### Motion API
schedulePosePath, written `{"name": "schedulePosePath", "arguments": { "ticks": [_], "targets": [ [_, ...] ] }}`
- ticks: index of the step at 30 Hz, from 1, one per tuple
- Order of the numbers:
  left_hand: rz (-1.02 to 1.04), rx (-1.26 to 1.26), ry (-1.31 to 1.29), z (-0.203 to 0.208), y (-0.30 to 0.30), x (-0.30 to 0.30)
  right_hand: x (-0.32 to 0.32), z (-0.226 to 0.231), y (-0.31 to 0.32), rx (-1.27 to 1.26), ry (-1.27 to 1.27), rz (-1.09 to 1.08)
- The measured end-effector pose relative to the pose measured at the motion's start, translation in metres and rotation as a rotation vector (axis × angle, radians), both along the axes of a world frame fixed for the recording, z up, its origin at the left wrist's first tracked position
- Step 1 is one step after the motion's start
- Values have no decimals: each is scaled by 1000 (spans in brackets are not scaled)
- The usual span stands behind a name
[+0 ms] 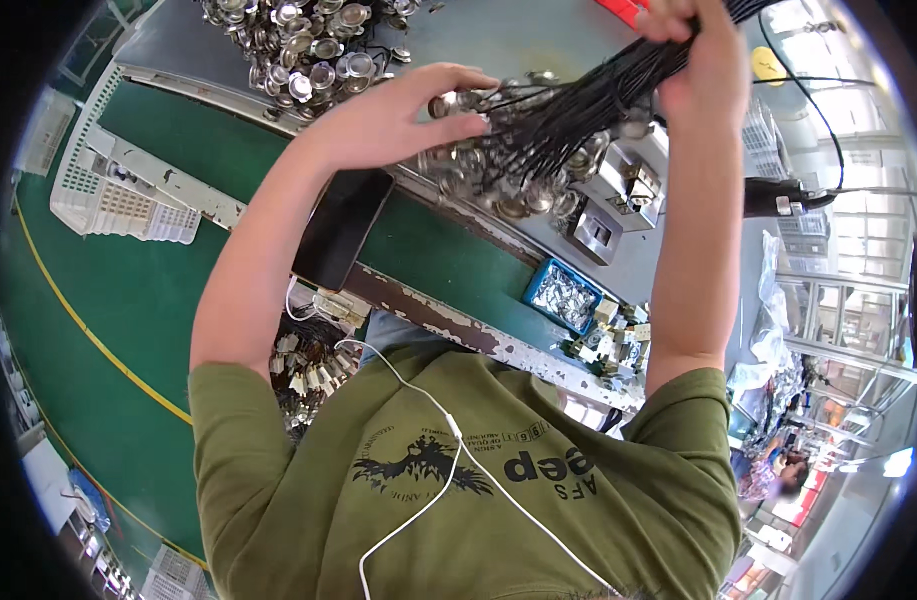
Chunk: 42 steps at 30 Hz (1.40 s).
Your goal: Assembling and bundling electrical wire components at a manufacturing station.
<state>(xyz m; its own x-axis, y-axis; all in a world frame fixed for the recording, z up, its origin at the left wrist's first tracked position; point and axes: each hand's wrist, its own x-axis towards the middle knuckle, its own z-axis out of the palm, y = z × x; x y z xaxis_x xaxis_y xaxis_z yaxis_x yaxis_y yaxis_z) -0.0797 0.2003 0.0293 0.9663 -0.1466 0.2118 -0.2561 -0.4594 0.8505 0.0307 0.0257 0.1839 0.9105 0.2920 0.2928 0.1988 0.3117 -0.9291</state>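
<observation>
A thick bundle of black cables (594, 108) slants across the upper middle, held up over the workbench. My right hand (707, 80) is wrapped round its upper right part. Shiny round metal ends (519, 198) cluster at the bundle's lower left. There my left hand (404, 118) reaches in, thumb and fingers spread apart at the edge of the metal ends. Whether its fingertips press on any of them cannot be made out. A large heap of similar round metal pieces (319, 60) lies on the grey bench top beyond my left hand.
A black phone (344, 225) lies by the bench edge, beside my left forearm. The blue tray (566, 297) contains small silvery parts. Metal fixtures (597, 232) stand near my right forearm. White earphone wire (454, 425) hangs across my shirt. White plastic baskets (129, 210) are at left.
</observation>
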Motion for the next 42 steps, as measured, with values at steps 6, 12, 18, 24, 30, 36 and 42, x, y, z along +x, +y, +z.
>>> {"name": "schedulePosePath", "arguments": {
  "ticks": [6, 12, 18, 24, 30, 36, 42],
  "targets": [
    [340, -244, -291, -60, -30, -2, -15, 6, 40, 189, -65, -103],
    [519, -634, -314, -58, -25, -6, -17, 19, 40, 23, 87, -83],
    [476, -203, 26, -80, -28, -3, 69, -83, 27, 42, 119, 184],
    [500, -605, -48, -88, -47, -11, 78, -68, 8, 82, 227, 228],
    [549, -1120, -23, -95, -39, -26, 50, -19, -32, 261, 99, 397],
    [305, -1296, 29, -54, -36, -35, 28, 4, -42, 400, 63, 665],
    [136, -1303, 53, -49, -23, -38, 29, 18, -44, 445, 98, 649]
  ]
}}
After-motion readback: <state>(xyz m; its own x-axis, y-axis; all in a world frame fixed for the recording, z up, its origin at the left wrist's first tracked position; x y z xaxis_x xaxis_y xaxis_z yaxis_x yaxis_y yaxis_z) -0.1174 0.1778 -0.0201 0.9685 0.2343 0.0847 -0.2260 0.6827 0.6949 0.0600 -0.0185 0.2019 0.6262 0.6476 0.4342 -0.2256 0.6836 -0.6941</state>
